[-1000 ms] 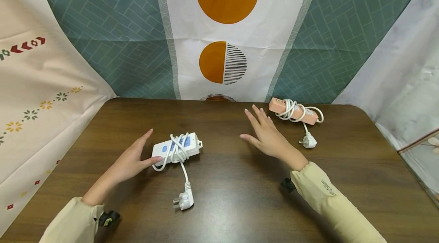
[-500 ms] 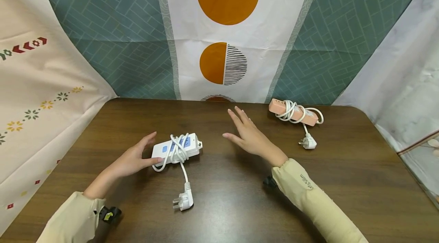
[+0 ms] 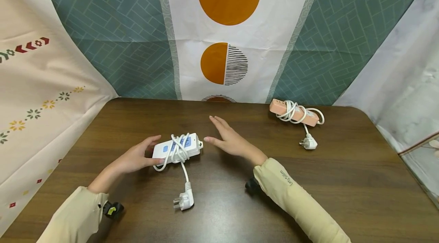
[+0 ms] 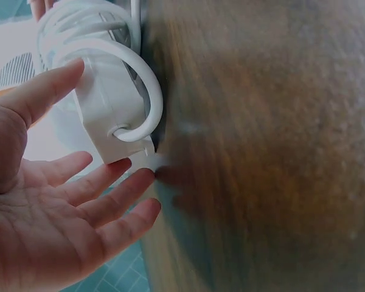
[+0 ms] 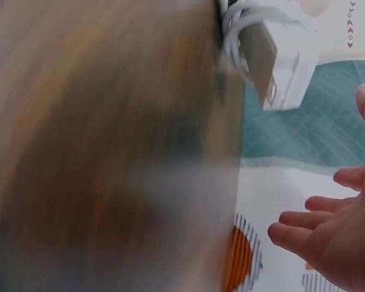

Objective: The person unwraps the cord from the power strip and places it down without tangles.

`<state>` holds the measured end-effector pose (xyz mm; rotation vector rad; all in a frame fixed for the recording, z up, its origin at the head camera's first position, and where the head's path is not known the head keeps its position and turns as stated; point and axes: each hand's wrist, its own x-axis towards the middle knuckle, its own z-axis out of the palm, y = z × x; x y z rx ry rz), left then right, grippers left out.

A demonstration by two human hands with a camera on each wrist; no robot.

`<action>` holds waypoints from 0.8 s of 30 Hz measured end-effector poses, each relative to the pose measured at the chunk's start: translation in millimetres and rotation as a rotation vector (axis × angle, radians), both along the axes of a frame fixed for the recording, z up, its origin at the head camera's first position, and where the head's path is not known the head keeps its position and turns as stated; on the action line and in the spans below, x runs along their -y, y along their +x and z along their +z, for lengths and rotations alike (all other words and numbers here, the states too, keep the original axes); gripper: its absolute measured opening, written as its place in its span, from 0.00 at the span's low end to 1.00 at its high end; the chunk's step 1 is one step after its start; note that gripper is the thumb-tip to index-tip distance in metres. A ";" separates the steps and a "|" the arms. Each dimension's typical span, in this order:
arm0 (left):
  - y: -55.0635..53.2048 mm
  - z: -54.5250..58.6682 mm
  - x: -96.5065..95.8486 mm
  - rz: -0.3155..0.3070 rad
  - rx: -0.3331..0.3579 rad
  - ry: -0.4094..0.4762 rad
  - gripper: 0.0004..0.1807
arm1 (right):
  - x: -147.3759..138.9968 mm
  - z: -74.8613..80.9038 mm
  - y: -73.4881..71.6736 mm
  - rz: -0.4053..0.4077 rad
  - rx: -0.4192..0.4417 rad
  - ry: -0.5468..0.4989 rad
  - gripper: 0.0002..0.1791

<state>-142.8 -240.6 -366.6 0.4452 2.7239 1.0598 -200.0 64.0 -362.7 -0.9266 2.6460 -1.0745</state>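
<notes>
The left hand point(image 3: 135, 157) is at the left end of the white power strip point(image 3: 178, 147), spread wide. Its thumb lies along the near side of the strip and overlaps the housing in the left wrist view; its fingers extend past the left end. Whether the fingertips make contact cannot be told. The right hand point(image 3: 231, 142) is off the right end of the strip, wide, with fingers extended and thumb apart; it holds nothing and is clear of the housing.

The white power strip lies on the brown wood-grain surface point(image 3: 223, 205), angled slightly upward to the right. Its white cord point(image 3: 178, 149) is wound around the housing. The white plug point(image 3: 186, 198) lies on the near side of the strip, prongs pointing left.

A pink power strip point(image 3: 310, 119) lies well to the right of and beyond the white power strip, also wrapped in white cord, with its white plug point(image 3: 310, 143) on its near side. Behind the white power strip hangs a teal-and-white patterned cloth point(image 3: 130, 48).
</notes>
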 end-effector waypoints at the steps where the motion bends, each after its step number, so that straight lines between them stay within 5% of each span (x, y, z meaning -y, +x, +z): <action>1: -1.1 -0.3 0.2 -0.006 0.006 0.001 0.44 | 3.1 -0.5 0.0 0.010 0.004 -0.004 0.40; 15: -10.7 -0.4 -2.2 -0.045 -0.029 -0.113 0.43 | 29.5 -5.4 0.3 0.084 0.142 -0.056 0.39; 24: -12.2 0.5 -5.2 -0.010 -0.043 -0.122 0.38 | 37.0 -15.3 -1.9 0.165 0.178 -0.116 0.41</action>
